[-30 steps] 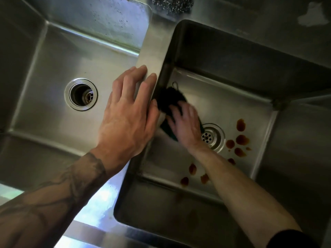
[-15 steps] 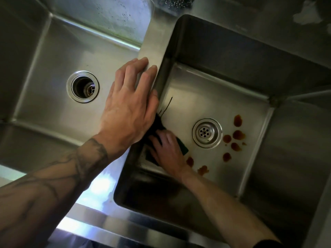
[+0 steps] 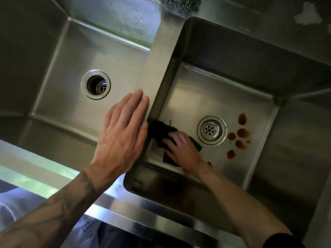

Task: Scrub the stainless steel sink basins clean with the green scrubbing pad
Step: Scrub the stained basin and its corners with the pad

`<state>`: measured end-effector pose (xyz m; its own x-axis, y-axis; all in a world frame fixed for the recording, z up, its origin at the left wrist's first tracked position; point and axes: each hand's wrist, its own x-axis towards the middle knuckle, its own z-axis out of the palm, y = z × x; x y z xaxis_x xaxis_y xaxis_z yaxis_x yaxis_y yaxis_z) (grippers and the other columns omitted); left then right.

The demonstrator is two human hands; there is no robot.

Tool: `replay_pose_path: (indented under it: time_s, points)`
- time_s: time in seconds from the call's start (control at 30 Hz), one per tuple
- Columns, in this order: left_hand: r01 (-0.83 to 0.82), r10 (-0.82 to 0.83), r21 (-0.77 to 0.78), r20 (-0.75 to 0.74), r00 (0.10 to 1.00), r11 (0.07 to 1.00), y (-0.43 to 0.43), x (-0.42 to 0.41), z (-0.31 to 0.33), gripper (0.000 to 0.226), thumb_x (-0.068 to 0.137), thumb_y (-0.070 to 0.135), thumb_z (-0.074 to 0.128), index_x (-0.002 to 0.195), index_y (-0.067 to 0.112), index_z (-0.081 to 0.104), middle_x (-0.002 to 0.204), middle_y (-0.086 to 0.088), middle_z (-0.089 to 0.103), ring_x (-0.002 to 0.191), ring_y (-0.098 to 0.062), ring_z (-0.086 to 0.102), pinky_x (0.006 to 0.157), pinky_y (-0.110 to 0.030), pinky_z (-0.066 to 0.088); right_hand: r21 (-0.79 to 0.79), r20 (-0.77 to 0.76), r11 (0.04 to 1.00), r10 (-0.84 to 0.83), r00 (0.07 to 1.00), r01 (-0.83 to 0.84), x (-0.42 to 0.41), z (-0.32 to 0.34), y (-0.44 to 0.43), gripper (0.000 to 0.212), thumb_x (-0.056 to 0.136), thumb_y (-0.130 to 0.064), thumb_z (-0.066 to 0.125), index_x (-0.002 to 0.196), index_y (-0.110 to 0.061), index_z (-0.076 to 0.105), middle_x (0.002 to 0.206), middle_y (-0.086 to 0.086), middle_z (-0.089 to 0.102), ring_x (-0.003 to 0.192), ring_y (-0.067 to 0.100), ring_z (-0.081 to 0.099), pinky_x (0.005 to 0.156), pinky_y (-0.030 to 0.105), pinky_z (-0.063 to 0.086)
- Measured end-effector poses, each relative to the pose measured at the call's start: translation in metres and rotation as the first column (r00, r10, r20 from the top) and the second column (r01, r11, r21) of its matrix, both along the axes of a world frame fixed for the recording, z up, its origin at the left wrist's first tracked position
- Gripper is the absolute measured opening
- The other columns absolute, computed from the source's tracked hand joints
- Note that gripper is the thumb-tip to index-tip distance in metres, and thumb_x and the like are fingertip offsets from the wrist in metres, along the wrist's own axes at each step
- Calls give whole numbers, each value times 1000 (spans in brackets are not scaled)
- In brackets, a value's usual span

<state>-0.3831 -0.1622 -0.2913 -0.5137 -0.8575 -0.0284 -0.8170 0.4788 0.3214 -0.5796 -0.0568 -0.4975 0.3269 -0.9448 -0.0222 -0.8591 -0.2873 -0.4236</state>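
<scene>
Stainless double sink (image 3: 143,208): left hand (image 3: 123,140) lies flat on the divider (image 3: 157,68), grip released; right hand (image 3: 182,149), grip also released, presses the green pad (image 3: 159,130) onto the right basin (image 3: 206,97) floor.

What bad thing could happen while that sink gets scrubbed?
The right hand only presses flat on the pad, so the pad might slide out. The brown spots by the drain could get smeared around or missed. The left hand could slip off the smooth divider.
</scene>
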Motion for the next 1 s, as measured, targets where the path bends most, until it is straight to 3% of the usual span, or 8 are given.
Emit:
replay_pose_path:
  time_s: [0.2, 0.3, 0.37, 0.43, 0.53, 0.73, 0.93, 1.0]
  points:
    - [-23, 23, -4, -43, 999, 1000, 1, 0, -5, 55, 110, 18, 42, 164, 8, 38, 173, -10, 31, 155, -29, 41, 122, -48, 38, -86, -90, 868, -495, 864, 488, -54, -6, -65, 38, 104, -36, 56, 135, -13, 59, 136, 16, 53, 121, 31, 49, 107, 43, 44]
    - [-29, 29, -3, -52, 998, 1000, 2, 2, -7, 55, 110, 17, 43, 164, 8, 38, 173, -9, 31, 155, -28, 41, 123, -45, 38, -59, -64, 826, -563, 824, 560, -27, -5, -52, 40, 105, -36, 55, 138, -13, 58, 138, 16, 51, 125, 30, 47, 110, 42, 42]
    - [-36, 36, -2, -57, 998, 999, 3, 2, -6, 55, 109, 16, 43, 164, 9, 38, 173, -9, 31, 155, -27, 41, 122, -44, 39, -8, -17, 880, -475, 880, 474, 3, -4, -21, 41, 102, -32, 60, 137, -10, 60, 137, 19, 52, 124, 35, 48, 109, 50, 43]
    - [-37, 36, -3, -55, 998, 999, 2, 1, -6, 55, 109, 16, 42, 163, 9, 39, 173, -9, 32, 155, -27, 41, 122, -45, 40, 11, 40, 989, -145, 989, 144, 24, -4, 8, 43, 99, -31, 64, 136, -9, 62, 134, 20, 55, 121, 38, 51, 106, 54, 46]
    - [-39, 38, -10, -43, 998, 999, 2, 1, -6, 54, 110, 18, 39, 163, 8, 39, 173, -9, 32, 154, -28, 42, 121, -45, 40, -33, 41, 973, 228, 973, -227, 12, -6, 7, 40, 99, -32, 67, 134, -12, 65, 130, 17, 61, 118, 34, 54, 105, 49, 48]
    - [-29, 29, 0, -49, 998, 1000, 2, 3, -8, 54, 110, 18, 40, 163, 8, 39, 173, -10, 32, 151, -30, 46, 117, -49, 43, 6, -62, 864, -503, 862, 504, 11, -1, -43, 43, 101, -32, 59, 138, -11, 58, 136, 18, 53, 122, 32, 49, 108, 44, 44]
    - [-24, 25, 16, -57, 998, 1000, 1, 4, -6, 55, 109, 19, 41, 163, 8, 40, 173, -10, 31, 150, -33, 47, 116, -51, 44, 7, -56, 993, 121, 991, -120, 9, 5, 26, 43, 97, -35, 68, 134, -14, 63, 135, 15, 58, 122, 30, 49, 108, 48, 47]
    - [-27, 28, 18, -63, 998, 999, 1, 3, -6, 55, 109, 20, 41, 163, 8, 40, 173, -10, 31, 150, -33, 47, 116, -51, 43, -7, -62, 999, 41, 997, -42, -10, 4, 24, 42, 94, -29, 73, 132, -13, 64, 133, 15, 59, 120, 31, 52, 105, 48, 50]
